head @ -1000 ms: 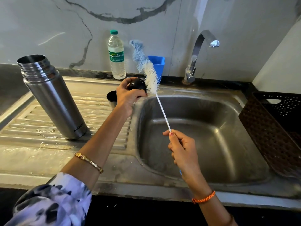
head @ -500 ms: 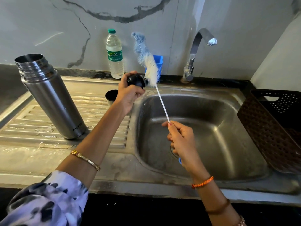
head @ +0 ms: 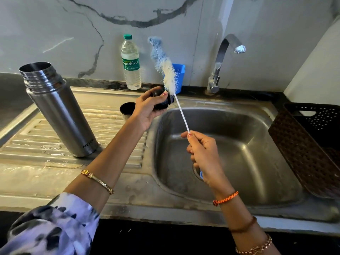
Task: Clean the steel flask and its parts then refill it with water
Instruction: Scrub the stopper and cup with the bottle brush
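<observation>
Steel sink point(head: 239, 144), marble wall — hands: left point(head: 147, 111) grips stopper point(head: 161, 102), right point(head: 202, 155) pinches brush point(head: 169, 76).

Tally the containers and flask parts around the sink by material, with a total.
Steel: 1, the open steel flask standing on the drainboard.
Clear plastic: 1, the green-capped water bottle.
Blue plastic: 1, the small blue holder.
Dark plastic: 3, the black stopper, dark cup lid, brown perforated basket.
Total: 6.

- The steel flask point(head: 58, 109), left of the sink point(head: 230, 159), bears "MILTON" near its base; the last letters are hard to read.
- The water bottle point(head: 131, 63), behind the sink's left corner, has a green label reading "Signature"; smaller print is illegible.
</observation>
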